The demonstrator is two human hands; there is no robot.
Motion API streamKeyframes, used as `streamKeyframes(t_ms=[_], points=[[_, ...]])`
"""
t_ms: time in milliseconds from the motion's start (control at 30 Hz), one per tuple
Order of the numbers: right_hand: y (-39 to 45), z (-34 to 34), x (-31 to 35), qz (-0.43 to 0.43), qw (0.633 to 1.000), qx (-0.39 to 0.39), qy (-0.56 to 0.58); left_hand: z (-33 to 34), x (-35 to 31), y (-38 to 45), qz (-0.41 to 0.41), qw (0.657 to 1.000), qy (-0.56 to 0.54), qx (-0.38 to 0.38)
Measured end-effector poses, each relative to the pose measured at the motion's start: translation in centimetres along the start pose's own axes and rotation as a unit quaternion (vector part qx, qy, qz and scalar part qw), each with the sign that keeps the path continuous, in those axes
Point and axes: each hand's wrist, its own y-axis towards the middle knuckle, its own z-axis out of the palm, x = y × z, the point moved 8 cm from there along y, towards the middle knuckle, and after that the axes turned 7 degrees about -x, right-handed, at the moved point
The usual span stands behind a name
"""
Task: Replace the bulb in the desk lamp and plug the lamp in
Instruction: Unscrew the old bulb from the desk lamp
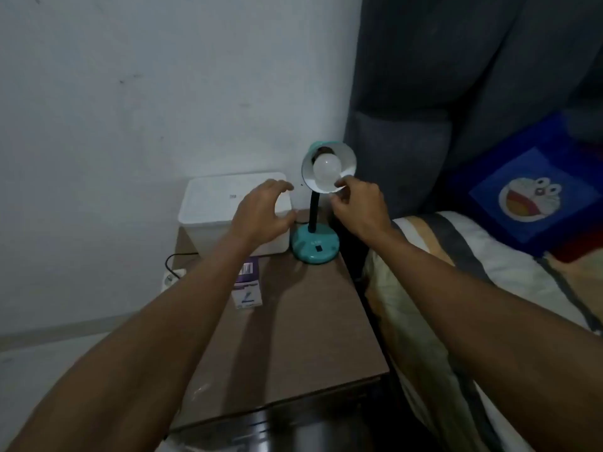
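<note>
Standing at the back of the brown wooden bedside table [303, 337], the small teal desk lamp [316, 243] holds a round white bulb [327, 169] in its shade. The right hand [359, 207] pinches the shade's lower rim beside the bulb. The left hand [261, 212] hovers with fingers spread and curved, holding nothing, before a white plastic box [212, 203]. A purple-white carton [248, 285] lies near.

Teal lamp [316, 243], white bulb [326, 171], purple-and-white carton [248, 285]

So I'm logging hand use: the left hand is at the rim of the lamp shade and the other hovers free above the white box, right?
Not quite: the head view shows the right hand at the lamp shade rim; the left hand hovers free above the white box.
</note>
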Motion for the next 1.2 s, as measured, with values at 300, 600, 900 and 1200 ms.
streamKeyframes(t_ms=[300,600,900,1200], points=[[4.3,1.3,-0.3,0.058,0.995,-0.030,0.073,4.0,0.1,7.0,0.070,0.995,-0.044,0.058],[4.8,2.5,0.3,0.056,0.988,-0.062,0.128,6.0,0.8,7.7,0.116,0.988,-0.088,0.040],[3.8,3.7,1.9,-0.066,0.996,-0.053,-0.034,5.8,0.7,7.8,0.115,0.985,-0.117,0.043],[3.7,3.7,1.6,-0.043,0.997,-0.054,-0.037,5.7,1.1,8.0,0.101,0.986,-0.127,0.047]])
